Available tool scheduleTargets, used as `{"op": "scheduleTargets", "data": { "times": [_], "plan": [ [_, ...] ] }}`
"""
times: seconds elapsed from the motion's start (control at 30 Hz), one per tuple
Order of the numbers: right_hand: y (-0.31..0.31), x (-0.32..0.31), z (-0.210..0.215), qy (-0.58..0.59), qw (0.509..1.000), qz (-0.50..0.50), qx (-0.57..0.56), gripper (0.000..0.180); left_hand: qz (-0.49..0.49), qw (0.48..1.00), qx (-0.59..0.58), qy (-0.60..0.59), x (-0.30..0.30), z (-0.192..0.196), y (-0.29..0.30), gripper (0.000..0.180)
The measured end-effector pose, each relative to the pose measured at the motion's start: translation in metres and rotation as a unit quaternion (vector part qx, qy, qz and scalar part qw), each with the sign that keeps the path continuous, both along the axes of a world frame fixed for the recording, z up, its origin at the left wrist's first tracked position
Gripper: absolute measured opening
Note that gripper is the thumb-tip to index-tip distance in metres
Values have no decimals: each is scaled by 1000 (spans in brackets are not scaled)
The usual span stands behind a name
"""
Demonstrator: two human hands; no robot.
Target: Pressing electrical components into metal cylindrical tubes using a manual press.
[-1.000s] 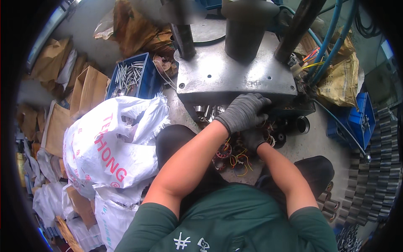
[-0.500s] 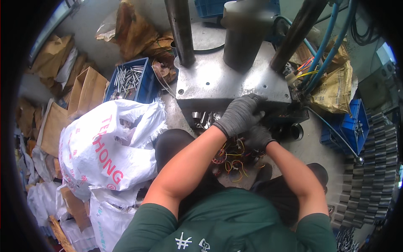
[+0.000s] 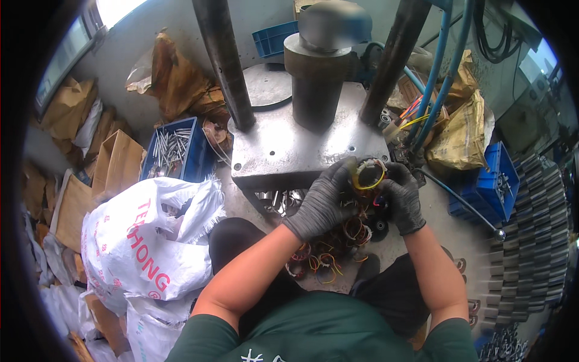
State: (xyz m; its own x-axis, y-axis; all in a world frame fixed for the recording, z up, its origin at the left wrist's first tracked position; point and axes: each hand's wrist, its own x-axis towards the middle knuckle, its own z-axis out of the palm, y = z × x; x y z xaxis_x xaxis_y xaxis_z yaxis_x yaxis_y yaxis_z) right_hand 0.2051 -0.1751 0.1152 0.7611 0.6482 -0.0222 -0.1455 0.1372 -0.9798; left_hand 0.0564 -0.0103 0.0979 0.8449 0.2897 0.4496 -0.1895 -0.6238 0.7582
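Both my hands wear grey knit gloves. Between them, at the front right edge of the press's metal table (image 3: 301, 130), they hold up a ring-shaped motor stator (image 3: 369, 186) with yellow wire round its rim. My left hand (image 3: 325, 202) grips its left side, fingers curled. My right hand (image 3: 403, 196) closes on its right side. Red and blue bits show just below the ring. Beneath my hands, a heap of similar wired stators (image 3: 325, 262) with yellow and red leads lies on the floor.
Steel columns (image 3: 223, 66) and a thick ram (image 3: 316, 78) rise from the press. A blue bin of metal shafts (image 3: 175, 148) and a white woven sack (image 3: 151, 235) stand left. A lever with a ball end (image 3: 499, 234), a blue bin (image 3: 488, 181) and stacked metal cores (image 3: 525, 241) are right.
My hands have come apart and up from the table's front edge, and the wired stator now shows between them. The view has shifted, so the press sits lower and further left.
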Motion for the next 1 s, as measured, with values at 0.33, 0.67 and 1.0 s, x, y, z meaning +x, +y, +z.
{"op": "scheduleTargets", "data": {
  "times": [0.33, 0.67, 1.0],
  "plan": [
    [-7, -9, 0, -63, 996, 56, 11, 46, 71, 975, 132, -167, 3, -11, 9, 94],
    [-25, -11, 27, 12, 993, 89, 80, 48, -33, 969, -196, -144, -1, -13, -3, 98],
    [-13, -19, 13, -223, 962, 120, 99, 70, -94, 896, -416, -121, -5, -8, -11, 94]
  ]
}}
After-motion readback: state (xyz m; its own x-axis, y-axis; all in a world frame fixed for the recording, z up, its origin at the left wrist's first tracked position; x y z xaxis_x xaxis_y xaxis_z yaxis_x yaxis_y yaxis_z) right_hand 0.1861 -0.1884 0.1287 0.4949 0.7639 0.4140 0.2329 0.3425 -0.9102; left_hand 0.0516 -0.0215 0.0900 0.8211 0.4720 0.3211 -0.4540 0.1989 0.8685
